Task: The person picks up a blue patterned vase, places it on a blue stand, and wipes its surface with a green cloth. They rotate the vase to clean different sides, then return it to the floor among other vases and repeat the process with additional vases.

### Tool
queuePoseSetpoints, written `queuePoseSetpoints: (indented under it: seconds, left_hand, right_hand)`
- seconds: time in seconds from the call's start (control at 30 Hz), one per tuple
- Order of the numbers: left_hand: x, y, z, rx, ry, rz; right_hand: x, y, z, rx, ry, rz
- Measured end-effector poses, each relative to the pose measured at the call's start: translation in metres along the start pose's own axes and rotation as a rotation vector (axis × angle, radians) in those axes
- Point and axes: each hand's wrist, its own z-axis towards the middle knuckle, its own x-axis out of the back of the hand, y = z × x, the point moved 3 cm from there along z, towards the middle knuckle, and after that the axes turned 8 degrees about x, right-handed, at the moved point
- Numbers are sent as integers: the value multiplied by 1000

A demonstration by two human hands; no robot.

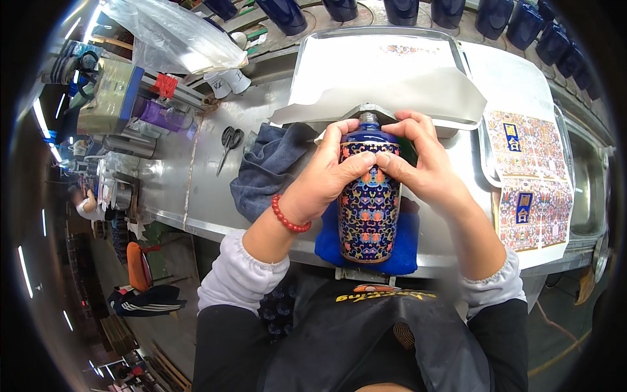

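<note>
On the blue folded cloth pad (398,251) at the steel bench's (209,176) near edge lies our dark-blue glazed ceramic bottle (369,209) with its multicoloured patterned wrap. Our left hand (326,176) and right hand (418,163) both curl closed around its shoulder, thumbs pressing the band. We judge it heavy, slick and breakable; best gripped round the body.

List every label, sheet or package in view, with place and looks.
Patterned sheets: right of the hands, rectangular, multicoloured with blue panels.
Printed sheet: on the tray behind the bottle, white with a small coloured motif.
Plastic bag: upper left, clear, crumpled.
</note>
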Motion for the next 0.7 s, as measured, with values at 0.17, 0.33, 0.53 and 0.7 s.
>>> queuePoseSetpoints:
  seconds: [0.17, 0.33, 0.53, 0.7]
  left_hand:
    - [1, 1, 0, -7, -72, -152]
    - [3, 0, 2, 13, -33, -97]
    - [1, 2, 4, -25, 34, 17]
    - [3, 7, -2, 43, -66, -173]
  right_hand:
    - [-1, 6, 1, -93, 27, 218]
    - [0, 5, 4, 29, 17, 5]
    - [-4, 3, 4, 38, 32, 18]
    - [-2, 6, 1, -6, 10, 176]
